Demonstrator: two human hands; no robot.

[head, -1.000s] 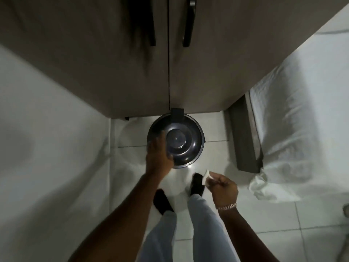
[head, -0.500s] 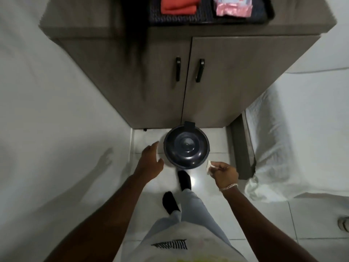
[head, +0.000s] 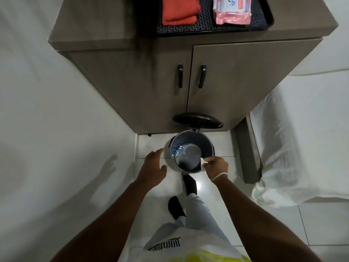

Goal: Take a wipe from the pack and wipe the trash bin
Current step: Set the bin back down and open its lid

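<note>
A small round pedal trash bin stands on the floor in front of the cabinet, its black lid raised upright. Inside lie a few wrappers. My right hand pinches a crumpled white wipe at the bin's near right rim. My left hand hovers with fingers spread just left of the bin, not touching it. My foot in a black sock rests at the bin's base. The pink wipe pack lies on a dark tray on the cabinet top.
A brown two-door cabinet stands behind the bin. A folded orange cloth sits on the tray beside the pack. A white wall runs along the left; a bed with white sheets and its frame stands close on the right.
The bin's lid has swung up from closed to open. My right hand moved the wipe up to the bin's rim. My left hand stayed beside the bin.
</note>
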